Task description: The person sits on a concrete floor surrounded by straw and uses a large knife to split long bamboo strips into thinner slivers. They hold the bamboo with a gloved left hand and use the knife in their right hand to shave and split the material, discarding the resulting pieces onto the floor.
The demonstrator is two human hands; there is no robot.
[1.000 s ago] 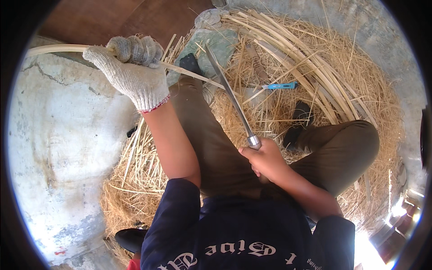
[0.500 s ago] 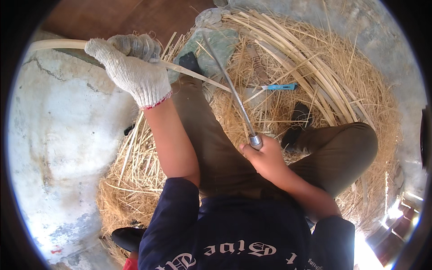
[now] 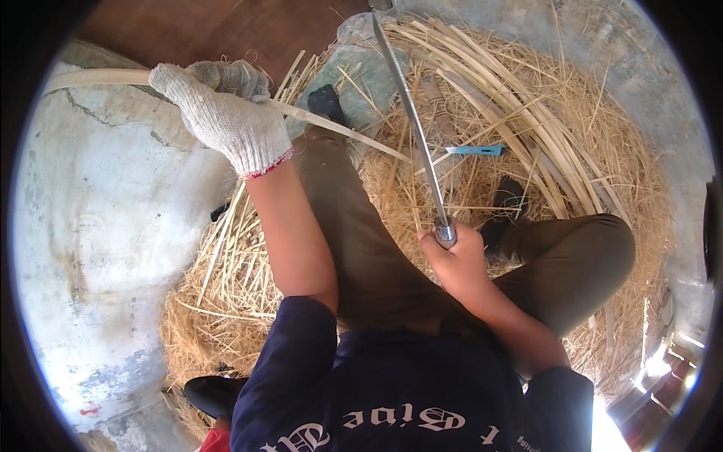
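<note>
My left hand (image 3: 226, 124), in a white knitted glove, is closed around a long pale strip of what looks like bamboo (image 3: 331, 126). The strip runs from the left edge of view, through the glove, down to the right. My bare right hand (image 3: 461, 256) grips a long knife (image 3: 419, 128) by its handle, which is mostly hidden except for a metal collar. Its narrow blade points up and away from me. The strip's free end lies close beside the blade, with a small gap between them.
Fine shavings (image 3: 482, 113) cover the floor around my legs. Beyond my right hand lies a teal utility knife (image 3: 476, 150) near a brown stick-like object (image 3: 438, 105). Long strips (image 3: 520, 113) are bundled at the far right. A greenish stone (image 3: 354, 71) sits ahead; a weathered wall (image 3: 113, 226) stands left.
The knife has shifted right and its blade has moved up and away from the strip's end. My left hand and the strip have moved slightly right.
</note>
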